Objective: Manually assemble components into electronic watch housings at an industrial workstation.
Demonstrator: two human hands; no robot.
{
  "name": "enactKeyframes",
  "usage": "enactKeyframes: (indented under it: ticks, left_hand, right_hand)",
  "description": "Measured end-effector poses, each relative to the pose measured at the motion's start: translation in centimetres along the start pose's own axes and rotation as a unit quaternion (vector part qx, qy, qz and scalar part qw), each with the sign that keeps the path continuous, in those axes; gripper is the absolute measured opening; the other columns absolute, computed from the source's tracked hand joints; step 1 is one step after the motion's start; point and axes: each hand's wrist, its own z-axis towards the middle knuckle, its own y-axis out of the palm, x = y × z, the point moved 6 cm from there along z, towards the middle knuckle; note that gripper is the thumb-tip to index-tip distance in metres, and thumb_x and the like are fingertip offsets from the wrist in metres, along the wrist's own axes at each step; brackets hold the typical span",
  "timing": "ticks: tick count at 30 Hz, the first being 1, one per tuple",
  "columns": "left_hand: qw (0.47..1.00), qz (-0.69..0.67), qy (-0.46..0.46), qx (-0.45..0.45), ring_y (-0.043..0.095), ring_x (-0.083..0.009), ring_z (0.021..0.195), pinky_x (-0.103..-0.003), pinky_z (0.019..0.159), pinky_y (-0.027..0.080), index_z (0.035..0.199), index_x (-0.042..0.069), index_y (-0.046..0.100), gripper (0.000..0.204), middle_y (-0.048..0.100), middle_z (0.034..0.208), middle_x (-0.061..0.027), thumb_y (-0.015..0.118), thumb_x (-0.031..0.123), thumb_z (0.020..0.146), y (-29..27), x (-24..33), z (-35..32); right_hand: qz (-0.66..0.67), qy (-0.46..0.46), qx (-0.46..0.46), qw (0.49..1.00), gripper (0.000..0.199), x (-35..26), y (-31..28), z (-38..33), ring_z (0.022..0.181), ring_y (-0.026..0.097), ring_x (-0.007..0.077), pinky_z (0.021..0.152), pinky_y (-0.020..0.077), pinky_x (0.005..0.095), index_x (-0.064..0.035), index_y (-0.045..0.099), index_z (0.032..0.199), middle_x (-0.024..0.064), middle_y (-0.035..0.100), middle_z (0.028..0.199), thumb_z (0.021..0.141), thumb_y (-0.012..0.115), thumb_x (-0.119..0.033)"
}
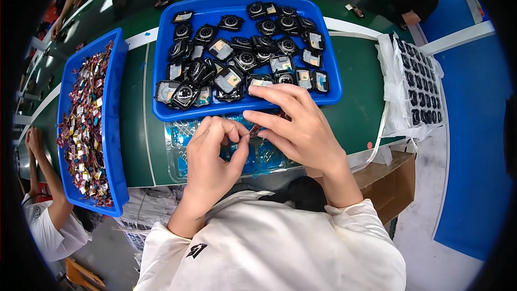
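My left hand (pixel 212 153) is closed in a pinch, its thumb and forefinger tips meeting close to my right fingers. What lies in that pinch is too small to make out. My right hand (pixel 301 126) holds a small reddish-brown part (pixel 255 130) between thumb and fingers, mostly hidden by them. Both hands are over a clear plastic tray (pixel 175 157) with blue pieces in its compartments. Just beyond them, a blue bin (pixel 247 110) holds many black watch casings (pixel 186 94), some face down with pale inner sides showing.
On the left stands a long blue bin (pixel 119 129) full of small reddish parts with flexible strips (pixel 86 124). At right, a white-lined tray (pixel 396 97) carries rows of black casings. A cardboard box (pixel 396 188) sits below the green bench (pixel 355 70). Other people work at the left and far right.
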Motion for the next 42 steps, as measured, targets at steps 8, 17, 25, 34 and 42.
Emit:
enactKeyframes:
  ticks: [8,17,25,34,42]
  left_hand:
    - [0.994,-0.094,0.032,0.041,0.057,-0.0128,0.074,-0.023,0.064,0.043,0.091,0.002,0.057,0.023,0.068,0.087,-0.0085,0.071,-0.005,0.075,-2.0,0.0,-0.8]
    - [0.981,-0.194,0.002,0.031,0.057,-0.0110,0.079,-0.023,0.068,0.042,0.092,0.001,0.056,0.023,0.067,0.090,-0.0094,0.071,-0.006,0.076,-1.7,-0.4,-0.7]
    - [0.963,-0.263,-0.024,0.059,0.054,-0.0104,0.077,-0.023,0.068,0.039,0.099,-0.001,0.057,0.029,0.062,0.085,-0.0058,0.070,-0.007,0.075,-1.5,-0.7,-1.2]
    - [0.978,-0.201,-0.041,-0.027,0.054,-0.0121,0.082,-0.024,0.068,0.041,0.080,0.001,0.068,0.008,0.062,0.092,-0.0058,0.074,0.003,0.076,-1.1,-0.8,-0.2]
    - [0.931,-0.352,-0.094,-0.009,0.062,-0.0149,0.088,-0.026,0.078,0.048,0.093,-0.001,0.052,0.014,0.066,0.095,-0.0139,0.064,-0.002,0.085,-0.7,-1.9,-1.5]
  right_hand:
    - [0.314,0.112,0.070,0.940,0.040,0.1,1.5,-0.6,0.068,0.060,0.0123,0.060,0.0490,0.0244,-0.0048,0.064,0.116,0.0059,0.068,0.088,0.077,0.071,0.000]
    - [0.381,0.177,0.093,0.903,0.039,1.1,2.2,-1.5,0.064,0.049,0.0030,0.053,0.0367,0.0179,-0.0067,0.066,0.113,-0.0006,0.065,0.084,0.075,0.075,-0.004]
    - [0.394,0.212,0.117,0.887,0.045,0.9,2.4,-1.5,0.068,0.054,0.0050,0.058,0.0402,0.0212,-0.0089,0.064,0.117,-0.0002,0.068,0.087,0.074,0.075,-0.005]
    - [0.390,0.152,0.097,0.903,0.044,0.6,2.2,-1.5,0.073,0.063,0.0092,0.063,0.0499,0.0225,-0.0037,0.062,0.118,0.0048,0.068,0.085,0.075,0.072,-0.001]
    - [0.347,0.176,0.134,0.912,0.014,1.7,1.6,-2.1,0.064,0.059,0.0070,0.056,0.0448,0.0203,-0.0032,0.070,0.090,0.0046,0.069,0.080,0.079,0.075,-0.009]
